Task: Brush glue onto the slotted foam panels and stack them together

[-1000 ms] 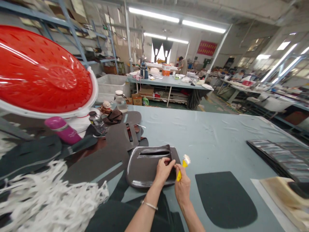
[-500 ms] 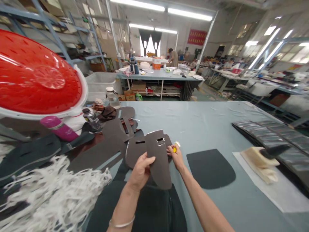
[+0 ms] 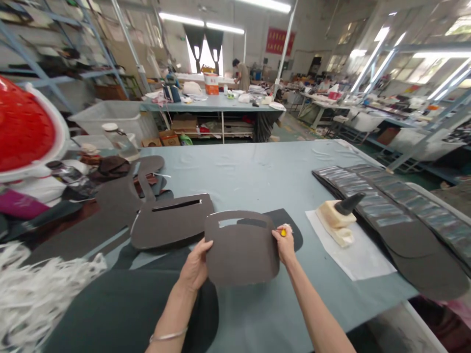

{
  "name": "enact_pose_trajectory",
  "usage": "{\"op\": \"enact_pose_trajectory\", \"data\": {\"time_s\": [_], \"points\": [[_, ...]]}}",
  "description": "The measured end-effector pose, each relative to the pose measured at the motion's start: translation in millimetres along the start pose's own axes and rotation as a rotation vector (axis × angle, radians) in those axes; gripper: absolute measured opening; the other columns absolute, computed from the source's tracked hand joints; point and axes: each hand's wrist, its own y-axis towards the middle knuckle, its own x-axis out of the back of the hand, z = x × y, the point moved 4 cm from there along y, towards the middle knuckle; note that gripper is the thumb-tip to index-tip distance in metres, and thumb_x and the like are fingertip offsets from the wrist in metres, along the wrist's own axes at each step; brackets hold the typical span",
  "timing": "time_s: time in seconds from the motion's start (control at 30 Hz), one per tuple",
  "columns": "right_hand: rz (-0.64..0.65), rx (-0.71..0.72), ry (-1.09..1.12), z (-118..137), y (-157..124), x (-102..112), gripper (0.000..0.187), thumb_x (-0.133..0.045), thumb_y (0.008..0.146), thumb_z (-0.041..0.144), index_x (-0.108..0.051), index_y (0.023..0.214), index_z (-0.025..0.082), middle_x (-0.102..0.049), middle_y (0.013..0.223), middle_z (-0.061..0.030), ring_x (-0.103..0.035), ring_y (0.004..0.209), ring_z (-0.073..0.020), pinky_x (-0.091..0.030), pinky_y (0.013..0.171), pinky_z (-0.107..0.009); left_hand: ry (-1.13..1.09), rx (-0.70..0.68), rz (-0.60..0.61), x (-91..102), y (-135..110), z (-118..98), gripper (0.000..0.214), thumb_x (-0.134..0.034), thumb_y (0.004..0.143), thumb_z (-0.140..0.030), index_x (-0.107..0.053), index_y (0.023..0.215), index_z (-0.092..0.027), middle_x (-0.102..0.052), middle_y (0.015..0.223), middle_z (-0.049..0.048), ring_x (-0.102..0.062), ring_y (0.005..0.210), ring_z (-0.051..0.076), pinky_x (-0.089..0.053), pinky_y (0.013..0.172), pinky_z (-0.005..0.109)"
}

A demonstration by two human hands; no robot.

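Note:
My left hand (image 3: 195,267) grips the lower left edge of a dark brown sheet panel (image 3: 243,255), which has a slot cut near its top. My right hand (image 3: 285,244) pinches its right edge and also holds a small yellow-handled tool (image 3: 283,233), mostly hidden by the fingers. The panel is raised slightly over the table. A second slotted brown panel (image 3: 171,221) lies just left of it, and a dark rounded sheet (image 3: 289,228) sticks out from behind it.
A stack of dark panels with shiny strips (image 3: 379,211) lies to the right. Beside it, a cream foam block with a black cone (image 3: 336,220) sits on white paper (image 3: 353,257). More dark cut pieces, bottles, white strands and a red perforated basket (image 3: 22,127) crowd the left.
The held panel has swung from upright to nearly flat and moved right, away from the lying panel. My hands have spread apart to either side. The view has turned left.

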Motion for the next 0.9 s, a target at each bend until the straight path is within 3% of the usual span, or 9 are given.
{"op": "enact_pose_trajectory", "data": {"time_s": [0.1, 0.17, 0.33, 0.6, 0.9], "points": [[-0.073, 0.100, -0.393, -10, 42, 64, 0.029, -0.060, 0.064, 0.038, -0.051, 0.086, 0.021, -0.056, 0.075, 0.0020, -0.050, 0.065, -0.0139, -0.038, 0.065, -0.025, 0.230, -0.019, -0.063, -2.4, 29, 52, 0.041, -0.067, 0.066, -0.032, -0.059, 0.104, -0.016, -0.071, 0.095, 0.0052, -0.066, 0.081, 0.017, -0.051, 0.072, 0.027], [-0.050, 0.151, -0.586, -13, 66, 87, 0.024, -0.056, 0.068, 0.036, -0.052, 0.087, 0.021, -0.057, 0.076, 0.0008, -0.052, 0.066, -0.0149, -0.037, 0.065, -0.026, 0.428, -0.021, -0.146, 0.6, 48, 83, 0.039, -0.067, 0.064, -0.038, -0.059, 0.095, -0.015, -0.071, 0.088, 0.0055, -0.066, 0.077, 0.017, -0.050, 0.070, 0.027], [0.054, 0.201, -0.813, -25, 113, 94, 0.017, -0.054, 0.074, 0.029, -0.053, 0.090, 0.021, -0.059, 0.076, -0.0006, -0.055, 0.067, -0.0160, -0.036, 0.063, -0.024, 0.708, -0.094, -0.336, 5.1, 88, 127, 0.042, -0.063, 0.063, -0.046, -0.053, 0.091, -0.016, -0.068, 0.083, 0.0058, -0.064, 0.075, 0.016, -0.048, 0.071, 0.027], [0.093, 0.244, -0.997, -39, 156, 78, 0.016, -0.058, 0.079, 0.024, -0.054, 0.093, 0.019, -0.059, 0.074, -0.0005, -0.053, 0.065, -0.0133, -0.030, 0.058, -0.021, 1.074, -0.097, -0.547, 3.8, 120, 133, 0.032, -0.058, 0.071, -0.031, -0.048, 0.099, -0.017, -0.061, 0.071, 0.0015, -0.061, 0.071, 0.019, -0.044, 0.068, 0.030], [0.093, 0.254, -1.152, -43, 153, 74, 0.016, -0.057, 0.082, 0.027, -0.054, 0.095, 0.017, -0.057, 0.074, -0.0012, -0.048, 0.063, -0.0121, -0.023, 0.057, -0.023, 1.496, -0.058, -0.539, -9.8, 127, 117, 0.049, -0.051, 0.079, -0.029, -0.033, 0.124, -0.020, -0.066, 0.080, 0.0043, -0.064, 0.080, 0.023, -0.041, 0.071, 0.032]]}}
